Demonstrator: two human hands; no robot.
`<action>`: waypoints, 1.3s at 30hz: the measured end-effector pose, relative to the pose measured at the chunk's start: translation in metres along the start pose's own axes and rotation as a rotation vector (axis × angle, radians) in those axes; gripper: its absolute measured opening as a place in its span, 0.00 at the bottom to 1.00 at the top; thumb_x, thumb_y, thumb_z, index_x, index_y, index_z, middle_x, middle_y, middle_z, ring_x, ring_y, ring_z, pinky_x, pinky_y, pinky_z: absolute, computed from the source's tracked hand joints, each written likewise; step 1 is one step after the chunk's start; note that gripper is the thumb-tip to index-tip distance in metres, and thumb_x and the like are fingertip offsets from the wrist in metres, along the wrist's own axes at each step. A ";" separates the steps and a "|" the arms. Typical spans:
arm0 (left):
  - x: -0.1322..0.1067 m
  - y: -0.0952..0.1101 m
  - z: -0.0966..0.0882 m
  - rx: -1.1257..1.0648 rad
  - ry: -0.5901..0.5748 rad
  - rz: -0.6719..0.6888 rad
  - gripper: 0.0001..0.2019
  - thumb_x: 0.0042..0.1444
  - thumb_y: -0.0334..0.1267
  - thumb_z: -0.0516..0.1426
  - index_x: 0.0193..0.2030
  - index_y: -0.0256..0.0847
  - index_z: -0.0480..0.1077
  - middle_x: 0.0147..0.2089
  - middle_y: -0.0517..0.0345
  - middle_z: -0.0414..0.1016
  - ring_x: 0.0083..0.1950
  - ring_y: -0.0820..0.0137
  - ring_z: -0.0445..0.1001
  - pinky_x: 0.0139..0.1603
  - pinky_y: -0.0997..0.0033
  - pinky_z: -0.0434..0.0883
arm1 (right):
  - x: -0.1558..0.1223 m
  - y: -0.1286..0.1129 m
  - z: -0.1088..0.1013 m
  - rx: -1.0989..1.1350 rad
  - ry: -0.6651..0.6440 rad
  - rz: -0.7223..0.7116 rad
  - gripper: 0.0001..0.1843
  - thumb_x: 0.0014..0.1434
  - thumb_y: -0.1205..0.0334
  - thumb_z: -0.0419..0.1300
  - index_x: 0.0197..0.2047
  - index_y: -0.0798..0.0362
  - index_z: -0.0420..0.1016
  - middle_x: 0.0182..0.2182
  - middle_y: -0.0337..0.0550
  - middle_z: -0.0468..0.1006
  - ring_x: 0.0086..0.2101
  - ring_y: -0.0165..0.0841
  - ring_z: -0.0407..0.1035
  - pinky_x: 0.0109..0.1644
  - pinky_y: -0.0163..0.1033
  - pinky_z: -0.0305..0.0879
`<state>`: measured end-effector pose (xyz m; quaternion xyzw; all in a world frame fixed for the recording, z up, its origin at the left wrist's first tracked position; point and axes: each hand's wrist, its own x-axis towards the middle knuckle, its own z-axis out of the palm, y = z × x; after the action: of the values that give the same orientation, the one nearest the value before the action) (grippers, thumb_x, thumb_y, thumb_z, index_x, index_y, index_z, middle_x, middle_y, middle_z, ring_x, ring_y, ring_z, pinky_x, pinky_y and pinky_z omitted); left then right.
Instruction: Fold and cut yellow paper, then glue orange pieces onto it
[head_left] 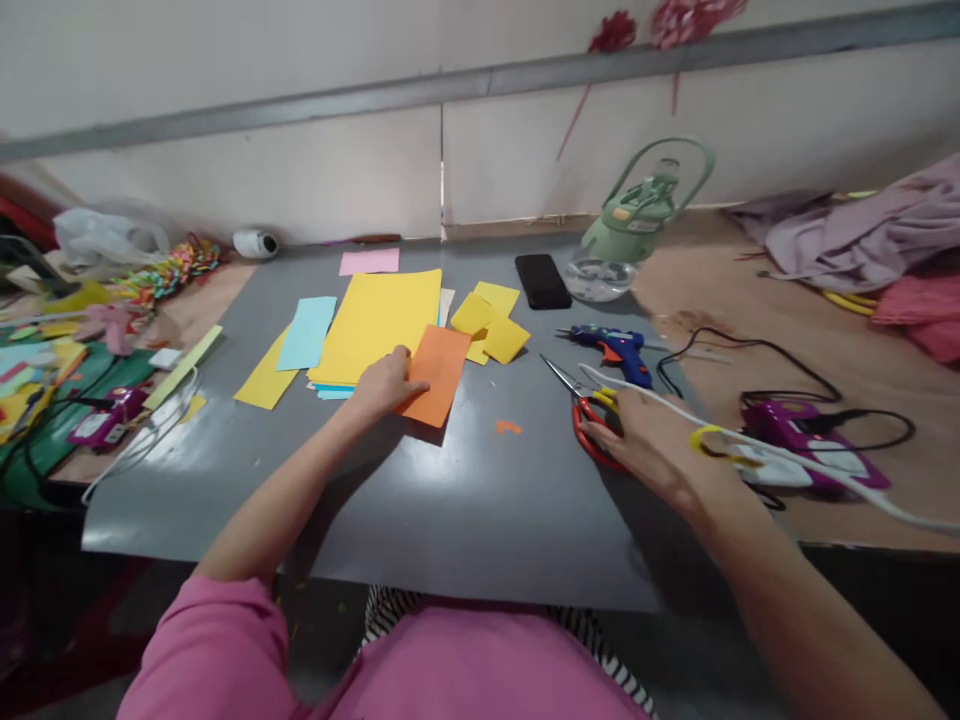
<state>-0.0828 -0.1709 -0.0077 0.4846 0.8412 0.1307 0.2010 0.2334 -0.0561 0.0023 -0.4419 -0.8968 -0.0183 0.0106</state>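
Observation:
My left hand (pixel 384 384) grips the left edge of an orange sheet of paper (pixel 444 368), its thumb lying on top. Beneath and behind that hand is a stack of yellow paper (pixel 386 315) with blue sheets showing at its lower edge. At the right, my right hand (pixel 651 432) is closed around the red handles of a pair of scissors (pixel 579 395), whose blades point away to the upper left. Small orange scraps (pixel 508 427) lie on the grey mat (pixel 480 510) between the hands. Several yellow squares (pixel 504 340) overlap beyond the orange sheet.
A blue glue gun (pixel 619 350), a black phone (pixel 541 281) and a green-topped bottle (pixel 630 235) stand or lie at the right. A white cable (pixel 795 457) crosses over my right wrist near a purple power strip (pixel 817 445). Blue paper (pixel 306 335) lies left of the stack.

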 end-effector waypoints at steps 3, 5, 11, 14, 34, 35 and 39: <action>0.001 -0.012 -0.005 -0.072 -0.063 -0.008 0.15 0.59 0.41 0.57 0.51 0.40 0.67 0.38 0.53 0.80 0.36 0.64 0.79 0.34 0.69 0.70 | -0.002 -0.017 -0.002 0.026 0.052 -0.076 0.15 0.62 0.48 0.56 0.33 0.51 0.71 0.30 0.51 0.77 0.33 0.44 0.72 0.37 0.45 0.64; 0.001 -0.020 -0.009 -0.104 -0.074 -0.019 0.09 0.60 0.42 0.55 0.44 0.41 0.68 0.39 0.54 0.80 0.36 0.67 0.79 0.32 0.72 0.70 | 0.004 -0.032 -0.006 0.084 0.031 -0.121 0.14 0.64 0.52 0.55 0.37 0.54 0.72 0.34 0.54 0.78 0.37 0.45 0.73 0.41 0.46 0.65; -0.010 -0.014 0.002 -0.079 0.019 -0.041 0.25 0.56 0.55 0.58 0.54 0.41 0.65 0.46 0.47 0.78 0.45 0.57 0.78 0.35 0.68 0.68 | 0.073 -0.069 -0.010 0.278 0.036 0.085 0.23 0.65 0.56 0.55 0.57 0.63 0.66 0.53 0.69 0.73 0.51 0.54 0.71 0.51 0.51 0.64; -0.016 -0.010 0.008 -0.069 0.026 -0.027 0.25 0.54 0.48 0.60 0.57 0.43 0.64 0.43 0.51 0.78 0.45 0.58 0.77 0.37 0.68 0.68 | 0.106 -0.073 -0.002 0.336 0.006 0.129 0.26 0.64 0.56 0.57 0.60 0.64 0.64 0.55 0.71 0.72 0.51 0.55 0.71 0.50 0.51 0.65; -0.006 0.001 -0.001 0.071 0.343 0.358 0.21 0.64 0.45 0.50 0.59 0.38 0.68 0.57 0.43 0.73 0.60 0.52 0.68 0.62 0.53 0.64 | 0.083 0.018 -0.012 0.291 0.067 0.097 0.16 0.65 0.64 0.52 0.53 0.61 0.72 0.51 0.60 0.78 0.49 0.43 0.72 0.52 0.43 0.64; -0.004 0.007 0.000 0.061 0.337 0.384 0.21 0.65 0.46 0.50 0.59 0.38 0.68 0.57 0.43 0.73 0.60 0.53 0.68 0.62 0.53 0.65 | 0.080 0.026 -0.013 0.267 0.039 0.089 0.15 0.65 0.63 0.53 0.52 0.58 0.74 0.48 0.54 0.80 0.46 0.41 0.73 0.50 0.40 0.66; 0.004 0.016 0.006 0.042 0.312 0.438 0.20 0.64 0.45 0.51 0.58 0.39 0.69 0.56 0.43 0.73 0.57 0.53 0.70 0.59 0.53 0.68 | 0.073 0.046 -0.012 0.128 -0.010 0.155 0.16 0.65 0.63 0.52 0.49 0.57 0.77 0.42 0.53 0.82 0.43 0.40 0.75 0.47 0.39 0.67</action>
<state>-0.0696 -0.1599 -0.0073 0.6331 0.7397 0.2267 0.0256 0.2256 0.0296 0.0179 -0.5084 -0.8594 0.0420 0.0357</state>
